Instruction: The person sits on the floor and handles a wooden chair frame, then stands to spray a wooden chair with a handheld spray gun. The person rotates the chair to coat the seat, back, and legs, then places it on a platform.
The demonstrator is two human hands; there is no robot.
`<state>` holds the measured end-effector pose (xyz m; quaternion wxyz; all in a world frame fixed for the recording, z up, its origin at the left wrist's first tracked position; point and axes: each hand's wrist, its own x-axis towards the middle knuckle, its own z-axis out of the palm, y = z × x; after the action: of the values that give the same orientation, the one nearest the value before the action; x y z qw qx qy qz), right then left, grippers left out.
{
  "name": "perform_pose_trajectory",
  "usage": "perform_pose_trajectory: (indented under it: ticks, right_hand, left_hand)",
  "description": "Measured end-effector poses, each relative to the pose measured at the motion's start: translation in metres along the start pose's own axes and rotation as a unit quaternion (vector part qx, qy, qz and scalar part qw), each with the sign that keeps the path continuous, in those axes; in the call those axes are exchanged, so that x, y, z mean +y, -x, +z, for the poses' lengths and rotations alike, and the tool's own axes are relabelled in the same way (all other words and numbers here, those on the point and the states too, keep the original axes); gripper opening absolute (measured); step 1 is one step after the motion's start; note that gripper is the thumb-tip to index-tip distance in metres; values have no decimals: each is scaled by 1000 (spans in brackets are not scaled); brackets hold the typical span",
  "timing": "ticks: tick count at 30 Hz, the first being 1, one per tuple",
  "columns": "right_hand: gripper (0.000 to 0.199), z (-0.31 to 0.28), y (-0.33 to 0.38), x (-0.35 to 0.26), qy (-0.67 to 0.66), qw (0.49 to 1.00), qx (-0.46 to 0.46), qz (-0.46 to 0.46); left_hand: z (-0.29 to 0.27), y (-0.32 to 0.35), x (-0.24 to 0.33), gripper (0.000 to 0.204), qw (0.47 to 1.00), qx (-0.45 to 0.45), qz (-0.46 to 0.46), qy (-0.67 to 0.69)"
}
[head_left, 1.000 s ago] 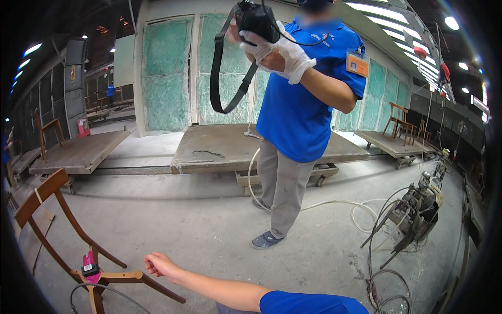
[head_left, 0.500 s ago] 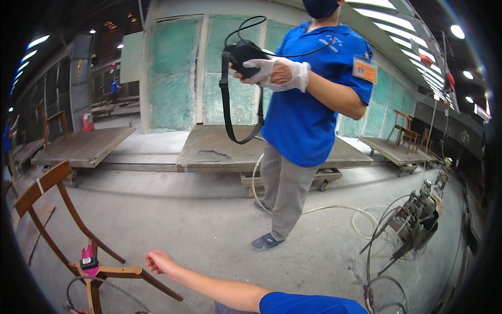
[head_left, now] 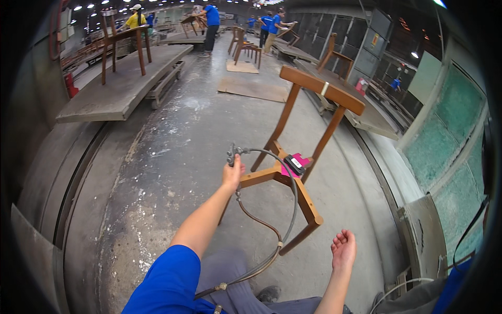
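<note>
Long workshop, lamps strung overhead toward the far end. Grey concrete floor (head_left: 172, 136), speckled with white paint, darker down the middle. Low platform (head_left: 94, 107) on the left, a brown chair (head_left: 128, 34) standing on it; another platform (head_left: 374, 118) on the right, also bearing a chair (head_left: 337, 54). Flat brown board (head_left: 251, 90) lying on the floor ahead. Farther back, several people at work, one in a yellow top (head_left: 135, 21), others in blue. Green-faced panels (head_left: 449, 125) along the right side.

Near ground: wooden chair frame (head_left: 321, 91), in front of the person and right of the left hand, its backrest toward the far side. Pale band (head_left: 324, 88) around the top rail. Where the lower members meet, a bright pink piece (head_left: 285, 171) with a small black device (head_left: 295, 164) on it.

Left hand (head_left: 234, 174): arm stretched forward, fingers closed around a metal spray gun (head_left: 233, 153), beside the front of the frame. Grey hose (head_left: 295, 201) loops from the gun across the frame; brownish hose (head_left: 261, 222) hangs below the hand; the two run together toward the person's lap.

Right hand (head_left: 343, 251): empty, palm exposed, fingers loosely curled, apart from the frame at its lower right.
</note>
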<state>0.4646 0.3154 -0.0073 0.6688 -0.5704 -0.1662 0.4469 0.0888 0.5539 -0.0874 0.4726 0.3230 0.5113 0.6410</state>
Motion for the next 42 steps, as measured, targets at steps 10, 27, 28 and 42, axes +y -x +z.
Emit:
perform_pose_trajectory:
  ticks: [10, 27, 28, 42]
  right_hand:
    - [22, 8, 6, 2, 7, 1000, 10, -5]
    - [19, 0, 1, 2, -9, 1000, 12, 9]
    - [20, 1, 1, 2, 1, 1000, -6, 13]
    - [19, 14, 13, -14, 3, 1000, -2, -7]
  left_hand:
    - [-3, -5, -4, 71, 1000, 5, 3, -13]
    - [-1, -5, -8, 71, 999, 28, 26, -25]
    - [-4, -5, -8, 67, 998, 48, 16, -47]
    - [-22, -41, -24, 71, 999, -18, -19, 26]
